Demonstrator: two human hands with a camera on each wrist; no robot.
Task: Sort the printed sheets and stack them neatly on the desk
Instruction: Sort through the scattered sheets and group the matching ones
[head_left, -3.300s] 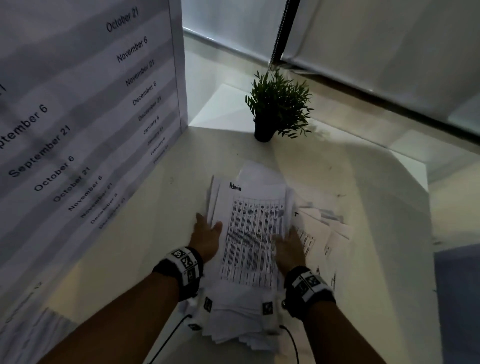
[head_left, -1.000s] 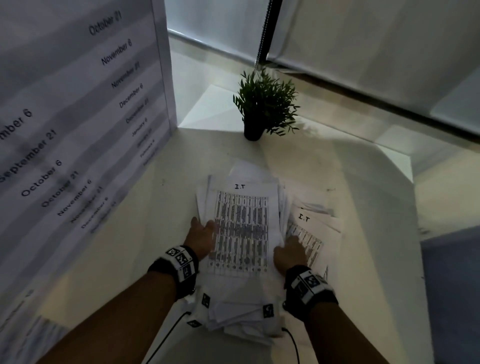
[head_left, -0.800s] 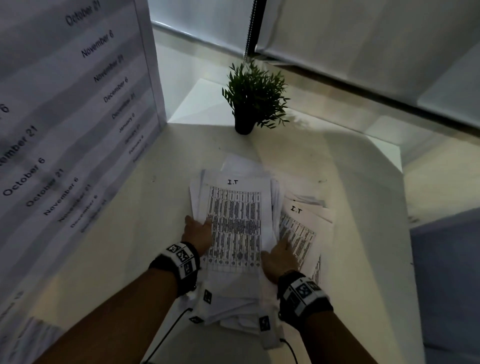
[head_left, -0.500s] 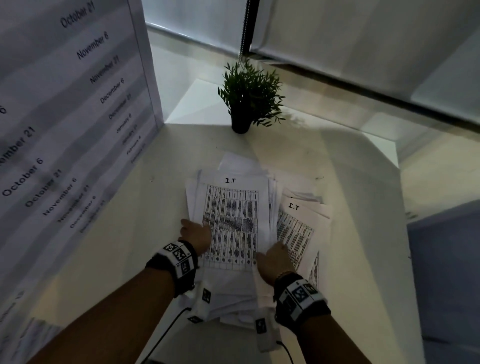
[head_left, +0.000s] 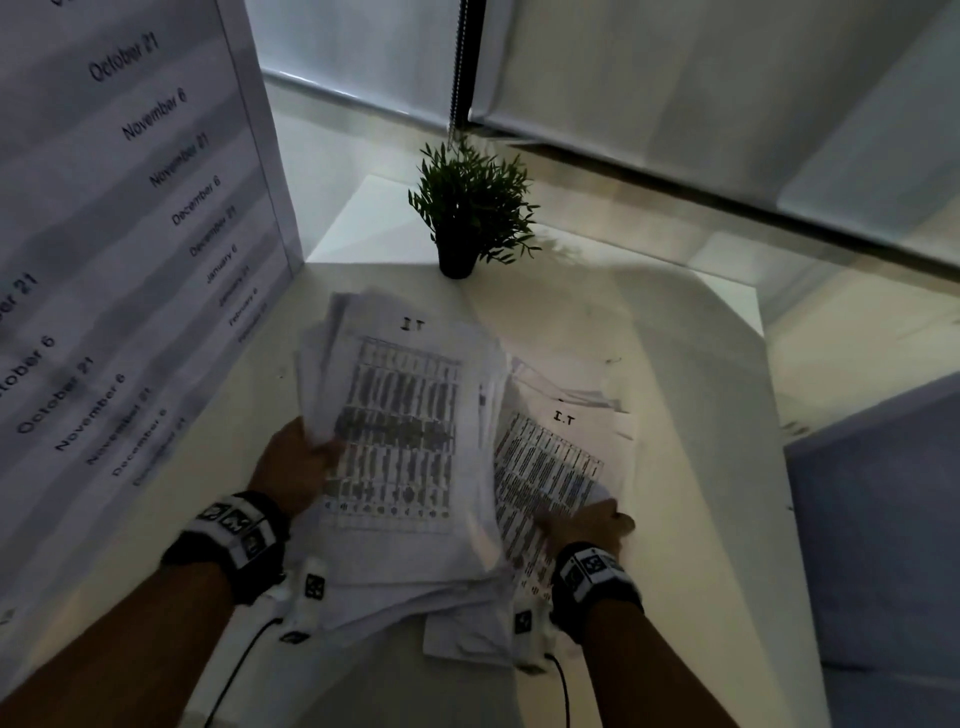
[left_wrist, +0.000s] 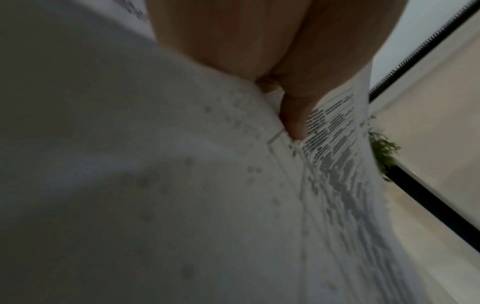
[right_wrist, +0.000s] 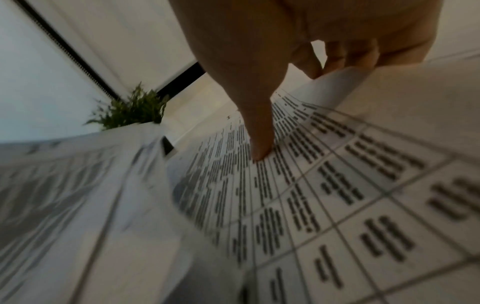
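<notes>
A thick, uneven bundle of printed sheets (head_left: 400, 431) lies over the middle of the white desk (head_left: 685, 467), its top sheet headed "I.T". My left hand (head_left: 293, 467) grips the bundle's left edge, thumb (left_wrist: 293, 121) on top, and that side is raised off the desk. To the right lies a smaller pile whose top sheet (head_left: 556, 467) is also headed "I.T". My right hand (head_left: 589, 522) pinches that sheet's near right edge, with the thumb (right_wrist: 259, 144) on the print and the fingers (right_wrist: 335, 59) curled under the lifted edge. More sheets (head_left: 462, 642) stick out below the bundle.
A small potted plant (head_left: 467, 218) stands at the desk's far edge. A large board printed with dates (head_left: 130, 218) walls off the left side. The desk's right edge (head_left: 779, 519) drops to a blue-grey surface (head_left: 883, 519). Window blinds (head_left: 675, 78) hang behind.
The top sheet was headed "Admin" 3.3 s ago and is now "I.T". My left hand has lifted the bundle's left edge. My right hand slid right onto the side pile's sheet.
</notes>
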